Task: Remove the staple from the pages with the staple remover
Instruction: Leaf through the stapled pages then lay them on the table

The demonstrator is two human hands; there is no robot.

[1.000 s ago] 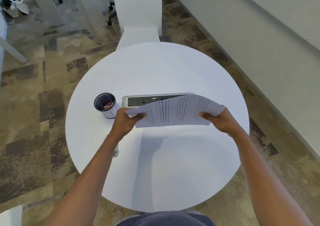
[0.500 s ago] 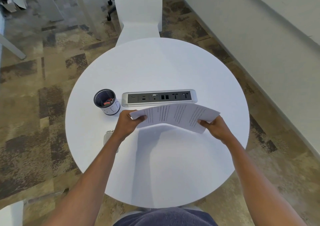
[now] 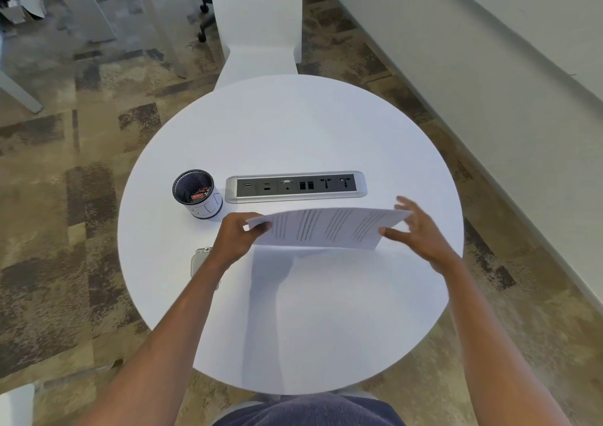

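The printed pages hover low over the round white table, sloping down toward me. My left hand pinches their left corner between thumb and fingers. My right hand is at their right edge with its fingers spread apart, the thumb touching the near corner; it no longer grips. The staple itself is too small to make out. A clear plastic object, possibly the staple remover, lies on the table partly hidden under my left wrist.
A black mesh cup with small red items inside stands left of the pages. A silver power and socket strip is set in the table just beyond them. A white chair stands at the far side.
The pages have come down from a raised position to just above the table. My right hand has opened its fingers and loosened from the right edge. The left hand keeps its hold.
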